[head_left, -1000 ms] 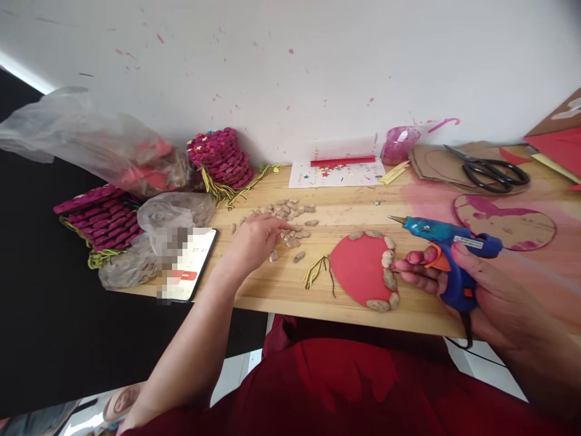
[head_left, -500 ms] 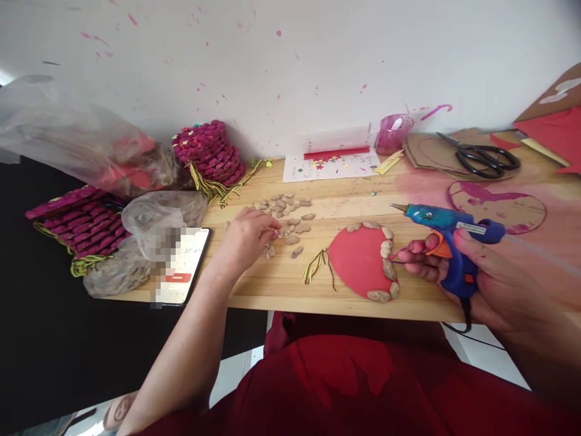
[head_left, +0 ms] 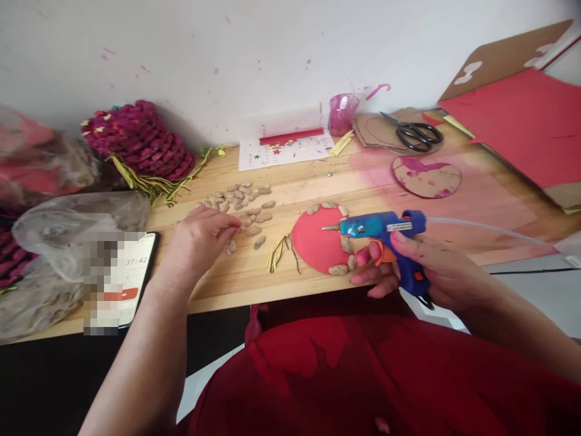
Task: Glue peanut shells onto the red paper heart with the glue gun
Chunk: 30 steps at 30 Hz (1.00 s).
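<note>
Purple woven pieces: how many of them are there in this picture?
2: one woven piece sits near the wall; another shows at the left edge, partly behind a plastic bag. Others may be hidden.

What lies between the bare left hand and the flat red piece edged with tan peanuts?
In the head view, loose tan peanuts and a yellow-green yarn tassel lie between the bare left hand and the flat red piece, the tassel nearer the piece.

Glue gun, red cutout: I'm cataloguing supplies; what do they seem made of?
Glue gun: likely glossy plastic, its smooth body catching highlights; the shiny nozzle is probably metal. Red cutout: perhaps paper, felt or foam; its surface looks flat and matte.
</note>
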### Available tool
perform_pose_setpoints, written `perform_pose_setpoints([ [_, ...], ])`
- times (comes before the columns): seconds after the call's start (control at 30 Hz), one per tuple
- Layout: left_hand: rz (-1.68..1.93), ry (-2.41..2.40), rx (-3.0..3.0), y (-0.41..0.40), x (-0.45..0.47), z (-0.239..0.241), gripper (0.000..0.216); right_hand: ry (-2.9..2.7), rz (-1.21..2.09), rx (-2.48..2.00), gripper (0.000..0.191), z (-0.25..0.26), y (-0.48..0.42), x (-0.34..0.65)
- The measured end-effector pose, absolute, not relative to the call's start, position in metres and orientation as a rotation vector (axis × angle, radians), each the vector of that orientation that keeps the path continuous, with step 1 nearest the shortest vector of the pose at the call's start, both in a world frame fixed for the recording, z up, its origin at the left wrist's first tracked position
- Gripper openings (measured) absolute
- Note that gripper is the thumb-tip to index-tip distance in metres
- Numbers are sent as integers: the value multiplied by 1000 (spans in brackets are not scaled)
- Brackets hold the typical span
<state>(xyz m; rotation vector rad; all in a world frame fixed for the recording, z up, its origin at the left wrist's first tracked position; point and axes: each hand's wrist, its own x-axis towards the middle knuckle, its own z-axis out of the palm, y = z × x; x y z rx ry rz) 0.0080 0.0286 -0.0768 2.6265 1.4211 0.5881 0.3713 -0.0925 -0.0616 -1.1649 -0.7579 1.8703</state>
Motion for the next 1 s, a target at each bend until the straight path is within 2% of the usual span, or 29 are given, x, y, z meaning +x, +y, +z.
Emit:
perform_pose_setpoints([
  [0.2,570,1384,2630,28,7,-75,21,-769,1833,-1247,36,-63,-91,373],
  [0.43,551,1391,2619,25,6,-74,24,-670,1591,-1313,32,-59,-77,377],
  [0.6,522,1410,2632,23,8,-72,23,-678,1597,-1316,37,-64,-80,375],
  [0.8,391,1461,2619,22,13,-63,21,-764,1573,-1305,32,-81,-86,379],
  [0.9,541,1583,2430,13,21,-58,16,-797,1562,-1307,32,-86,-89,379],
  [1.0,832,1583,1915,-2,37,-55,12,-942,1553,-1325,35,-81,-94,374],
])
